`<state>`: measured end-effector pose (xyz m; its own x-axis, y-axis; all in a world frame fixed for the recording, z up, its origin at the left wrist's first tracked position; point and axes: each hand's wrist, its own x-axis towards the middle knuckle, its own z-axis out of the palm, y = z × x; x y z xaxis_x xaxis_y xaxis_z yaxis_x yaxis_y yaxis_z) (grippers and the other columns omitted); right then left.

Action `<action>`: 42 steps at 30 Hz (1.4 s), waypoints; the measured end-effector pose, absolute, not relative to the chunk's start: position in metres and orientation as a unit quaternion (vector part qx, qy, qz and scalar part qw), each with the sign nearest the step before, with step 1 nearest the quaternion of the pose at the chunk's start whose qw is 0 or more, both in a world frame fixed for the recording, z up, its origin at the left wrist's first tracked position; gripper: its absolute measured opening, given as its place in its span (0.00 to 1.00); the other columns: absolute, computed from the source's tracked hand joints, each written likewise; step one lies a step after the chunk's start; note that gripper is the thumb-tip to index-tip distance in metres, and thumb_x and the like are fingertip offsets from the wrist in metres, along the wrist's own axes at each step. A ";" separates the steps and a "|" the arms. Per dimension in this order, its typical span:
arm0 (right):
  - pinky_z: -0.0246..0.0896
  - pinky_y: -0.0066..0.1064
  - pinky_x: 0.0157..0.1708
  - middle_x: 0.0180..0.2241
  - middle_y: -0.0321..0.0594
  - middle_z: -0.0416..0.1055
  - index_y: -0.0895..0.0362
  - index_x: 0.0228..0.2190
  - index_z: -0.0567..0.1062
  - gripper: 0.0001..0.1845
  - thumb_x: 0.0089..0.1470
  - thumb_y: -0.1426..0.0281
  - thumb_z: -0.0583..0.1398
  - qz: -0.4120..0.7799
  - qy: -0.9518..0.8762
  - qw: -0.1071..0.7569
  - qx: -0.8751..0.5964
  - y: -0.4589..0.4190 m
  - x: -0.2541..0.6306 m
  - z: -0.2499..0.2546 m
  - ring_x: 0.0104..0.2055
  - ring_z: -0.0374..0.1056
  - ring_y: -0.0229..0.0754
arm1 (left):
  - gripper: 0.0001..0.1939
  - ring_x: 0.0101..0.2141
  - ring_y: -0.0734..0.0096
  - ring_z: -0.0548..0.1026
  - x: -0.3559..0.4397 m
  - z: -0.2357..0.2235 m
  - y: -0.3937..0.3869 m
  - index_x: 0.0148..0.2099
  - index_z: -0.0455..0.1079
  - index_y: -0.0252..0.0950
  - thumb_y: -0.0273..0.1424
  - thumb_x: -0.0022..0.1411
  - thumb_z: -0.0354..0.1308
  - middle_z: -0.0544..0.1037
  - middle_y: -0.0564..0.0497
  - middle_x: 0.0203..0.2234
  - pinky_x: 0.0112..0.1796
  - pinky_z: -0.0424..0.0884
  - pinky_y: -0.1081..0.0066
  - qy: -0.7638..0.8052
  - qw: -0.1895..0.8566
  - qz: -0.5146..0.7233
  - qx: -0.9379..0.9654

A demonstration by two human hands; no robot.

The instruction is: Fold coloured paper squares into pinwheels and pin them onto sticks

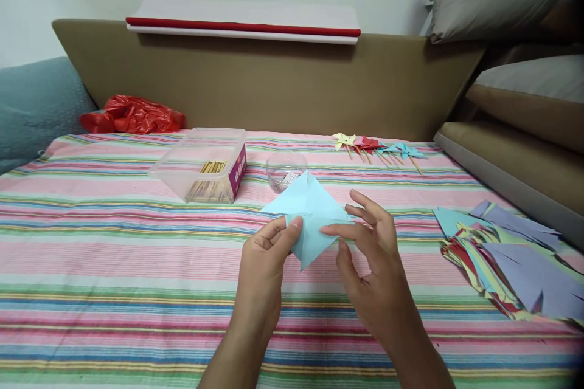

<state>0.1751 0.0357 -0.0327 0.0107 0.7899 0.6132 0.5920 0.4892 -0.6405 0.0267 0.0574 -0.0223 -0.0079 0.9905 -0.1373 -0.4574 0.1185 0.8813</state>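
A light blue square of paper (319,237), creased and slit in from its corners, is held up above the striped cloth with one corner pointing down. My left hand (269,255) pinches it at the left, thumb in front and fingers behind. At its right side is my right hand (371,249), fingers spread, with the index fingertip at the paper's face; I cannot tell whether it touches. Just beyond the paper stands a clear round bowl (279,165) with small pale items in it, partly hidden by the paper.
Left of the bowl is a clear plastic box (210,149) holding wooden sticks. Several paper pinwheels (365,144) on sticks lie at the back right. A pile of coloured cut paper (515,261) rests at the right, near stacked cushions (511,146). A red plastic bag (141,115) sits back left.
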 end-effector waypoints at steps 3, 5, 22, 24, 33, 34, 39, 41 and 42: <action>0.61 0.51 0.57 0.67 0.39 0.51 0.45 0.40 0.79 0.12 0.61 0.74 0.60 0.096 -0.711 0.492 -0.493 0.035 0.178 -0.035 0.65 0.58 0.53 | 0.11 0.31 0.75 0.66 0.027 -0.022 0.057 0.33 0.79 0.35 0.38 0.57 0.72 0.74 0.53 0.29 0.32 0.66 0.77 0.411 0.624 0.581 0.321; 0.61 0.51 0.57 0.68 0.37 0.50 0.44 0.38 0.81 0.10 0.60 0.72 0.63 0.099 -0.715 0.487 -0.492 0.035 0.179 -0.035 0.65 0.57 0.54 | 0.12 0.32 0.75 0.67 0.026 -0.022 0.057 0.33 0.79 0.35 0.38 0.57 0.72 0.75 0.53 0.29 0.33 0.66 0.76 0.413 0.622 0.581 0.324; 0.56 0.53 0.62 0.57 0.43 0.68 0.49 0.29 0.82 0.10 0.54 0.57 0.68 0.318 -0.501 0.585 -0.552 0.036 0.163 -0.030 0.62 0.63 0.57 | 0.11 0.32 0.71 0.65 0.028 -0.021 0.053 0.34 0.80 0.37 0.40 0.59 0.69 0.74 0.53 0.29 0.33 0.63 0.73 0.430 0.594 0.554 0.394; 0.57 0.51 0.61 0.55 0.44 0.69 0.51 0.27 0.82 0.11 0.52 0.56 0.69 0.321 -0.487 0.595 -0.553 0.037 0.161 -0.030 0.62 0.63 0.58 | 0.11 0.31 0.72 0.65 0.028 -0.020 0.053 0.34 0.80 0.37 0.40 0.59 0.69 0.73 0.53 0.27 0.33 0.63 0.73 0.428 0.594 0.552 0.398; 0.60 0.50 0.58 0.52 0.46 0.69 0.52 0.28 0.81 0.12 0.54 0.56 0.67 0.318 -0.488 0.604 -0.545 0.037 0.158 -0.031 0.59 0.65 0.58 | 0.08 0.28 0.74 0.63 0.029 -0.017 0.052 0.32 0.81 0.38 0.37 0.59 0.70 0.70 0.55 0.23 0.31 0.62 0.74 0.421 0.598 0.556 0.396; 0.60 0.50 0.58 0.52 0.46 0.69 0.52 0.28 0.81 0.12 0.55 0.57 0.67 0.316 -0.490 0.604 -0.543 0.036 0.157 -0.031 0.59 0.65 0.57 | 0.08 0.28 0.74 0.63 0.029 -0.016 0.051 0.32 0.81 0.38 0.37 0.59 0.70 0.71 0.55 0.23 0.31 0.63 0.74 0.421 0.597 0.557 0.395; 0.63 0.48 0.56 0.50 0.45 0.70 0.51 0.29 0.80 0.11 0.56 0.57 0.66 0.303 -0.499 0.608 -0.537 0.037 0.156 -0.033 0.58 0.66 0.55 | 0.08 0.29 0.72 0.66 0.031 -0.015 0.051 0.33 0.82 0.39 0.37 0.57 0.71 0.74 0.53 0.23 0.31 0.64 0.73 0.426 0.591 0.559 0.396; 0.64 0.47 0.55 0.50 0.45 0.70 0.51 0.28 0.80 0.11 0.56 0.58 0.66 0.302 -0.497 0.611 -0.537 0.037 0.157 -0.034 0.57 0.66 0.55 | 0.08 0.28 0.71 0.67 0.031 -0.015 0.051 0.33 0.82 0.38 0.37 0.57 0.71 0.74 0.53 0.23 0.31 0.64 0.73 0.429 0.586 0.560 0.398; 0.64 0.47 0.55 0.50 0.45 0.70 0.51 0.28 0.80 0.11 0.56 0.58 0.66 0.302 -0.496 0.613 -0.536 0.038 0.157 -0.034 0.57 0.66 0.55 | 0.08 0.28 0.71 0.67 0.032 -0.015 0.051 0.32 0.82 0.38 0.37 0.57 0.71 0.74 0.53 0.23 0.31 0.64 0.73 0.430 0.584 0.560 0.400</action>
